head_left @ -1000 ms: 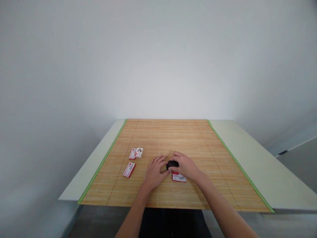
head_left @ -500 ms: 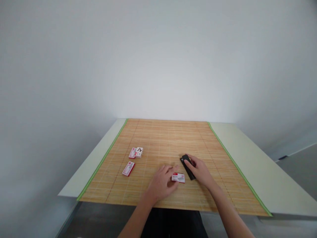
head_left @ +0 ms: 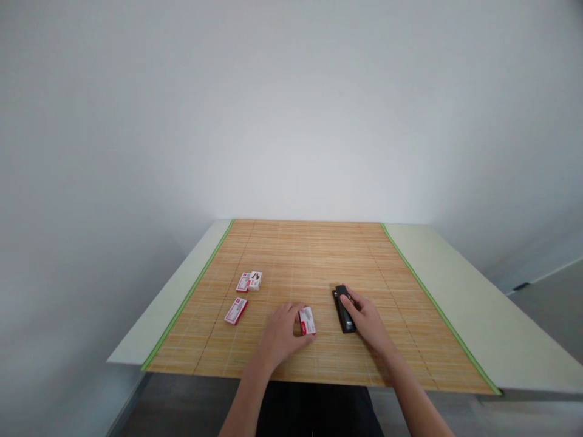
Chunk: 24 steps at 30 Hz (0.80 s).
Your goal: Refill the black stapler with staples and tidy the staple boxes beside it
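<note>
My left hand [head_left: 285, 334] grips a small red-and-white box [head_left: 307, 320] between thumb and fingertips, at the near middle of the mat. The box has its long side pointing away from me. On its right, my right hand [head_left: 365, 317] is closed on a black stapler [head_left: 343, 309], thumb on top and fingers along the far right side. The stapler lies lengthwise on the mat, slightly slanted, and part of it is hidden by the hand.
A slatted bamboo mat [head_left: 310, 255] with green edges covers the middle of a white table [head_left: 460, 291]. At the left lie a red-and-white box [head_left: 235, 311] and, farther back, a white box [head_left: 255, 280] touching another red-and-white box [head_left: 243, 281]. A wall stands behind.
My left hand has moved left with the small box and turned it from crosswise to lengthwise. The stapler has turned slightly straighter under my right hand.
</note>
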Tool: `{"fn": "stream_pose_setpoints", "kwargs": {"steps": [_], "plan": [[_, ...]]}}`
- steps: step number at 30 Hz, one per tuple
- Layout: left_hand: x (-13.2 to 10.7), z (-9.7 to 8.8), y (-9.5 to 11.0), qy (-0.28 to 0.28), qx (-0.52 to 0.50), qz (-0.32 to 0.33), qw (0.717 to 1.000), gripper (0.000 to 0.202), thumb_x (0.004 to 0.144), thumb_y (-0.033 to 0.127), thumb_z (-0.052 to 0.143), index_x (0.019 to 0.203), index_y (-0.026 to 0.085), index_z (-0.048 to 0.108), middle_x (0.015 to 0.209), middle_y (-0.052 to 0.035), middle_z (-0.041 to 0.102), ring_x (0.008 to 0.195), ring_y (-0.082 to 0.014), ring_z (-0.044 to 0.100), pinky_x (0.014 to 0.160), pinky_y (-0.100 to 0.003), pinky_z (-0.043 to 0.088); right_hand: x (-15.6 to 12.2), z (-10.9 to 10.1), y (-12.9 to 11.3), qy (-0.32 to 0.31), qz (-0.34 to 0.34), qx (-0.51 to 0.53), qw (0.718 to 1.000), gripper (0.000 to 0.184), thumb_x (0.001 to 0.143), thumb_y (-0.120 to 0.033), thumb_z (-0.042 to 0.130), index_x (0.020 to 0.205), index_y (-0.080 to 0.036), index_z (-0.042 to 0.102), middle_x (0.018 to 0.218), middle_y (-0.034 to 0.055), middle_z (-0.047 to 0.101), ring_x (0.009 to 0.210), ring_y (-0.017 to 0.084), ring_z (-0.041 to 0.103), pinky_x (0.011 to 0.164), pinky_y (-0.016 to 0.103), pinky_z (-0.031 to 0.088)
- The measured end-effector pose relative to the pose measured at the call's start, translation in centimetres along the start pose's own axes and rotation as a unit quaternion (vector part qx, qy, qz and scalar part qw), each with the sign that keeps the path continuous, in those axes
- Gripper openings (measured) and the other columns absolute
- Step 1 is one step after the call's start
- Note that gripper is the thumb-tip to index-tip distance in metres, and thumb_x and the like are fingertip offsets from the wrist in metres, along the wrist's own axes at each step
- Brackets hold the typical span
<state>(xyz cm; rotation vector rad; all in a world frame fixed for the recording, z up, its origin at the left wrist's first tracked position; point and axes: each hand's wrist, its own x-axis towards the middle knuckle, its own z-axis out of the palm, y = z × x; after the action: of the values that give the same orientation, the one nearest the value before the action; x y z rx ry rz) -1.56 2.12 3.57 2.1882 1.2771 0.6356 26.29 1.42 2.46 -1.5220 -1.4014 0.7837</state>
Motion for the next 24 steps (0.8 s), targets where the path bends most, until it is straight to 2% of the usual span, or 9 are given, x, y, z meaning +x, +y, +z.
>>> {"fn": "stream_pose_setpoints", "kwargs": {"steps": [4, 9, 13, 15, 17, 19, 20, 22, 24], "plan": [[0.6, 0.1, 0.5, -0.001, -0.004, 0.025, 1.0, 0.064, 0.076, 0.045, 0.083, 0.136, 0.035, 0.06, 0.12, -0.003, 0.066, 0.108, -0.0286, 0.06, 0.096, -0.041, 0.045, -0.2, 0.7, -0.3, -0.003, -0.003, 0.012, 1.0, 0.065, 0.096, -0.067, 0.054, 0.14, -0.021, 0.066, 0.113, 0.0094, 0.077, 0.097, 0.03, 0.069, 0.085, 0.042, 0.056], [1.8, 1.7, 1.5, 0.0, 0.009, 0.057, 0.998, 0.064, 0.072, 0.042, 0.085, 0.131, 0.034, 0.063, 0.121, -0.004, 0.065, 0.113, -0.0311, 0.056, 0.098, -0.043, 0.043, -0.9, 3.4, -1.0, -0.004, -0.011, 0.036, 0.999, 0.064, 0.097, -0.067, 0.051, 0.139, -0.021, 0.066, 0.12, 0.0098, 0.076, 0.097, 0.028, 0.07, 0.088, 0.041, 0.056], [2.0, 2.4, 2.0, -0.008, 0.021, 0.057, 0.998, 0.064, 0.07, 0.036, 0.085, 0.131, 0.034, 0.065, 0.118, -0.0052, 0.065, 0.113, -0.0324, 0.056, 0.098, -0.045, 0.043, -1.4, 4.8, -1.1, 0.015, -0.005, 0.029, 0.999, 0.065, 0.098, -0.067, 0.05, 0.139, -0.019, 0.065, 0.113, 0.0093, 0.076, 0.091, 0.027, 0.068, 0.084, 0.04, 0.057], [1.9, 2.3, 2.3, -0.018, 0.011, 0.058, 0.998, 0.074, 0.069, 0.042, 0.087, 0.138, 0.035, 0.061, 0.121, -0.006, 0.063, 0.116, -0.0332, 0.055, 0.101, -0.046, 0.043, -1.4, 4.9, -0.8, 0.022, 0.004, 0.025, 0.999, 0.067, 0.098, -0.067, 0.05, 0.141, -0.019, 0.063, 0.106, 0.0086, 0.076, 0.086, 0.026, 0.067, 0.078, 0.038, 0.057], [1.4, 1.5, 2.1, -0.02, -0.01, 0.053, 0.998, 0.093, 0.068, 0.051, 0.089, 0.15, 0.035, 0.049, 0.128, -0.0068, 0.061, 0.119, -0.033, 0.055, 0.103, -0.046, 0.045, -1.5, 4.9, -0.4, 0.023, 0.017, 0.03, 0.999, 0.069, 0.097, -0.067, 0.051, 0.144, -0.018, 0.061, 0.095, 0.0073, 0.075, 0.079, 0.025, 0.065, 0.071, 0.035, 0.055], [0.4, -0.2, 0.9, 0.014, -0.015, 0.028, 0.999, 0.096, 0.074, 0.055, 0.085, 0.156, 0.036, 0.04, 0.13, -0.0064, 0.06, 0.119, -0.0308, 0.056, 0.104, -0.045, 0.046, -1.5, 4.9, 0.0, 0.024, 0.031, 0.041, 0.998, 0.071, 0.095, -0.067, 0.054, 0.146, -0.018, 0.059, 0.084, 0.0047, 0.07, 0.071, 0.023, 0.061, 0.063, 0.032, 0.052], [-0.2, -1.4, -0.3, 0.048, -0.004, 0.008, 0.999, 0.087, 0.08, 0.052, 0.08, 0.156, 0.037, 0.04, 0.129, -0.0057, 0.06, 0.117, -0.0293, 0.057, 0.104, -0.045, 0.046, -1.5, 4.9, 0.1, 0.026, 0.036, 0.047, 0.998, 0.071, 0.095, -0.067, 0.055, 0.147, -0.019, 0.058, 0.08, 0.0032, 0.068, 0.068, 0.021, 0.059, 0.06, 0.031, 0.05], [-1.7, -4.3, -3.6, 0.125, 0.05, -0.031, 0.99, 0.061, 0.091, 0.04, 0.068, 0.148, 0.037, 0.05, 0.133, -0.0052, 0.058, 0.123, -0.0291, 0.055, 0.109, -0.048, 0.043, -1.5, 5.0, 0.2, 0.034, 0.043, 0.058, 0.997, 0.072, 0.093, -0.067, 0.057, 0.147, -0.018, 0.058, 0.074, 0.0006, 0.062, 0.064, 0.02, 0.055, 0.056, 0.03, 0.045], [-3.3, -7.1, -7.6, 0.15, 0.105, -0.058, 0.981, 0.066, 0.086, 0.026, 0.066, 0.149, 0.035, 0.05, 0.145, -0.0052, 0.053, 0.131, -0.0316, 0.05, 0.114, -0.053, 0.038, -1.6, 5.1, 0.2, 0.047, 0.047, 0.065, 0.996, 0.072, 0.092, -0.067, 0.059, 0.145, -0.018, 0.059, 0.072, -0.0004, 0.059, 0.063, 0.018, 0.052, 0.056, 0.029, 0.042]]}}
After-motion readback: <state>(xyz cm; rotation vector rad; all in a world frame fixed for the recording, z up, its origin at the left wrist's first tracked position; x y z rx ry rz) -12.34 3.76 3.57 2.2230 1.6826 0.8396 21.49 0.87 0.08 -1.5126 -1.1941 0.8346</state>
